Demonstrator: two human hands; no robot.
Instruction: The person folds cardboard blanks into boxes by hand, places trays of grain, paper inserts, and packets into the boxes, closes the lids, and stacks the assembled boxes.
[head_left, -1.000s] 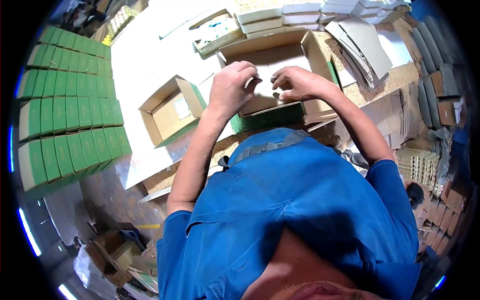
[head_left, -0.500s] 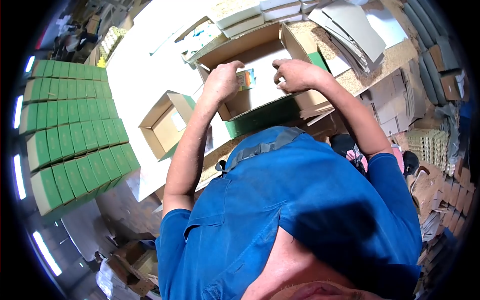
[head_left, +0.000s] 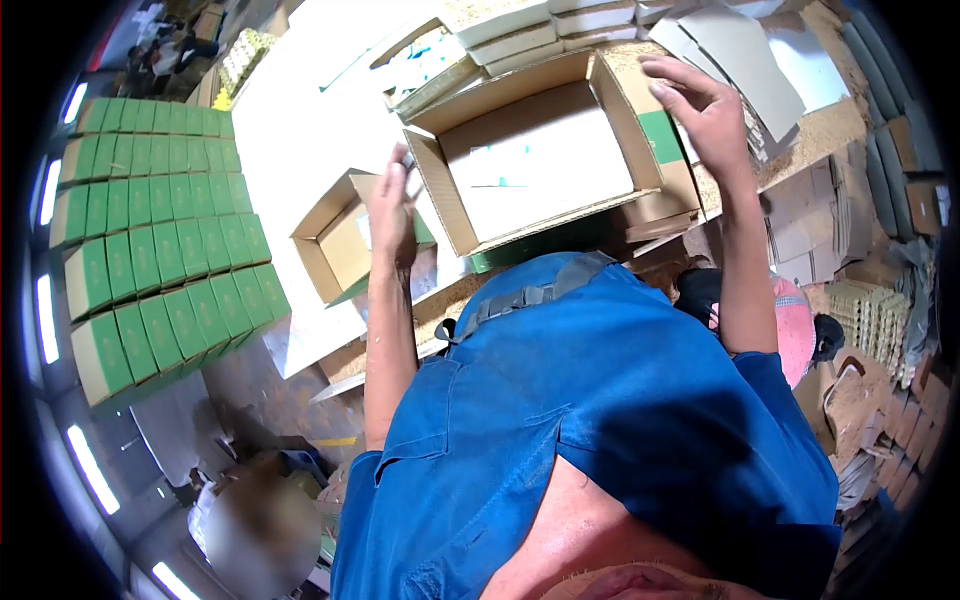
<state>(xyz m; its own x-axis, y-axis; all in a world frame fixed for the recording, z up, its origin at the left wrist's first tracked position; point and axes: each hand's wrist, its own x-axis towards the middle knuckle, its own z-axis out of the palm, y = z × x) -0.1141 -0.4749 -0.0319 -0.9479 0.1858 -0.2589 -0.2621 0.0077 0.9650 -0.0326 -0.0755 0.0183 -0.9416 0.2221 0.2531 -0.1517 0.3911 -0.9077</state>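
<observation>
A large open cardboard box (head_left: 455, 215) with green on its outside stands on the table in front of me. On its floor lies a pale sheet with teal marks (head_left: 500, 167). My left hand (head_left: 392, 215) is just outside the box's left wall, fingers stretched upward and seen edge-on. My right hand (head_left: 708, 118) is raised off the box's right side, its fingers apart and slightly curved, with nothing in them. A smaller open box (head_left: 318, 262) with green sides sits left of the large one, partly behind my left hand.
Stacked green boxes (head_left: 160, 235) fill the left. White boxes (head_left: 510, 45) and a tray with teal pieces (head_left: 430, 75) stand at the back. Flat cardboard sheets (head_left: 745, 65) lie at the back right. Egg trays (head_left: 870, 315) are stacked on the right. Another person (head_left: 175, 55) is far left.
Both hands have come out of the large box and moved apart, left hand leftward, right hand rightward. The colourful printed piece by my left hand is no longer seen; the teal-marked sheet shows.
</observation>
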